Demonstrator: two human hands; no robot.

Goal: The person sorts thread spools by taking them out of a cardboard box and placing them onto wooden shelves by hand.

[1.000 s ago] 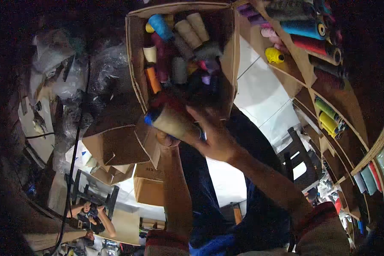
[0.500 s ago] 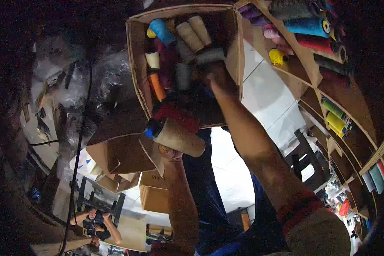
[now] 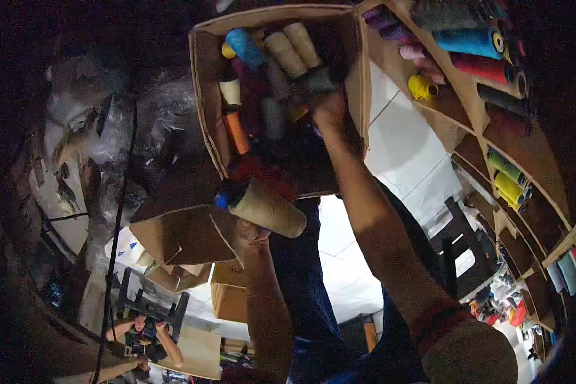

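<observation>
An open cardboard box (image 3: 205,115) holds several cones of thread: a blue cone (image 3: 244,48), two beige ones, a cream cone (image 3: 230,91), an orange cone (image 3: 237,133) and dark ones. My right hand (image 3: 329,115) reaches inside it, its fingers dark and blurred beside a grey thread cone (image 3: 317,82); whether they grip anything is unclear. Below the box's near edge, my left hand (image 3: 253,232) is closed under a large beige thread cone (image 3: 267,208). A dark red thread cone (image 3: 262,171) lies against that cone, with a dark, blue-tipped end at its left.
At right, wooden shelves (image 3: 477,118) carry several thread cones. An open carton (image 3: 179,237) and a smaller box (image 3: 229,294) lie at lower left. A black cable (image 3: 123,185) hangs near plastic-wrapped bundles (image 3: 166,121). Another person's arms (image 3: 166,342) show at bottom left.
My right hand has shifted slightly up and right inside the box, and the grey cone beside it looks more blurred. My left hand and the beige cone have barely moved.
</observation>
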